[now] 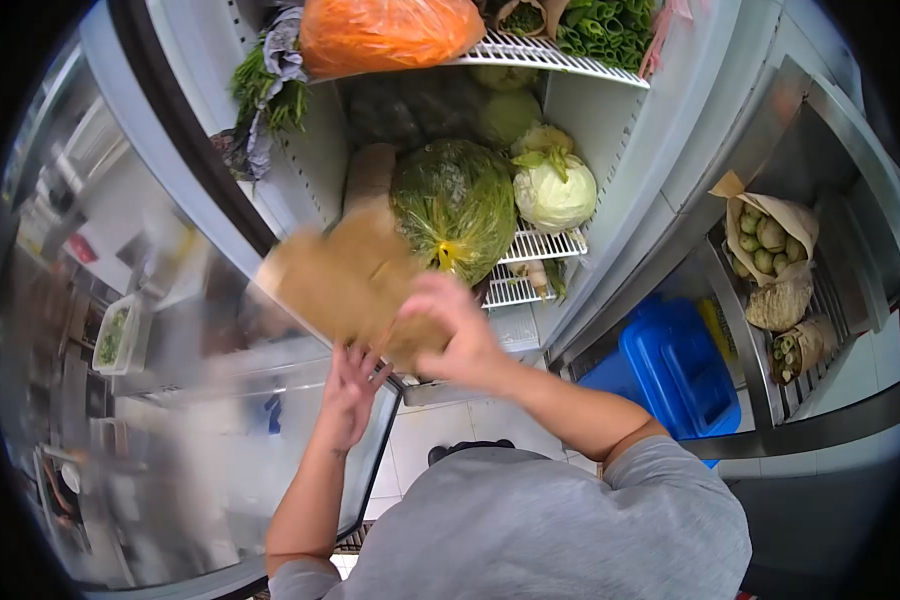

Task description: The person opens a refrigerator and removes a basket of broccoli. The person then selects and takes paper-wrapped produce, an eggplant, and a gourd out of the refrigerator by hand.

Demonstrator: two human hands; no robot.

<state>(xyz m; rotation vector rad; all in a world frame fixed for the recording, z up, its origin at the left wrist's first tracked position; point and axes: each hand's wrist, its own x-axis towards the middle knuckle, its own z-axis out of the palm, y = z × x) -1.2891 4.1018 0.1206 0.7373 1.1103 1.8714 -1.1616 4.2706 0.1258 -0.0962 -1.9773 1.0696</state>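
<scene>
A brown paper bag [345,280], smeared by motion, is held up at the open fridge. My right hand [455,335] is at its right side, thumb and fingers curved about the edge and somewhat blurred. Below the bag, my left hand [350,385] has its fingers stretched and spread, the tips at the lower edge; whether they bear any weight I cannot tell. What the bag contains is hidden. Just beyond it, a large plastic-wrapped bundle of greens [454,205] sits on a fridge shelf, with a pale cabbage [555,193] to its right.
Orange produce in a plastic bag [390,32] and cut green stalks [605,35] lie on the upper wire shelf [550,57]. The glass fridge door [280,430] stands open at left. A blue lidded bin [680,365] and a rack with paper-wrapped vegetables [770,240] are at right.
</scene>
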